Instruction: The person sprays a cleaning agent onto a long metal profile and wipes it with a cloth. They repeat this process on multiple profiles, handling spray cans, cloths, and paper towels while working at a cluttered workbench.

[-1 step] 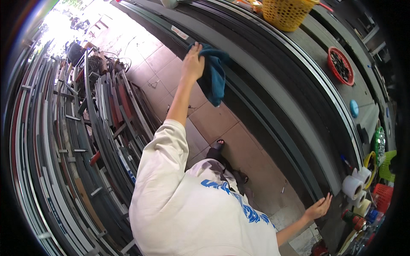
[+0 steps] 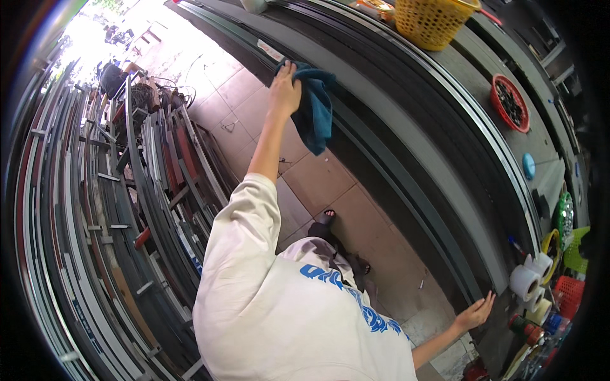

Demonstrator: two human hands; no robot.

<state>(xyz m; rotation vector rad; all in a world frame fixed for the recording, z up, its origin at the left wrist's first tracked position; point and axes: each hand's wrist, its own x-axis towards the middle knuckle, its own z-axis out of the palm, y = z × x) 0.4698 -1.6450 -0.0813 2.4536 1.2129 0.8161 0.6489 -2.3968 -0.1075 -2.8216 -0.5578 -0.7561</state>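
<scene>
A long table (image 2: pixel 471 73) stretches in front of the person; a rack of metal bars (image 2: pixel 76 254) stands on the left, across a tiled floor (image 2: pixel 324 178). A dark green strip (image 2: pixel 413 204) lies along the table's near edge. A yellow basket (image 2: pixel 429 25) sits further back, toward the table's left end. A teal cloth (image 2: pixel 314 114) drapes over the near edge and strip, the left hand (image 2: pixel 285 92) clamped on it. Toward the far edge is a red basket (image 2: pixel 521 129) of small dark parts. The right hand (image 2: pixel 475 312), fingers loosely extended, is beside the strip's right end; contact cannot be told. White rolls (image 2: pixel 526 281) crowd that end, and a light-blue disc (image 2: pixel 528 166) lies further left
</scene>
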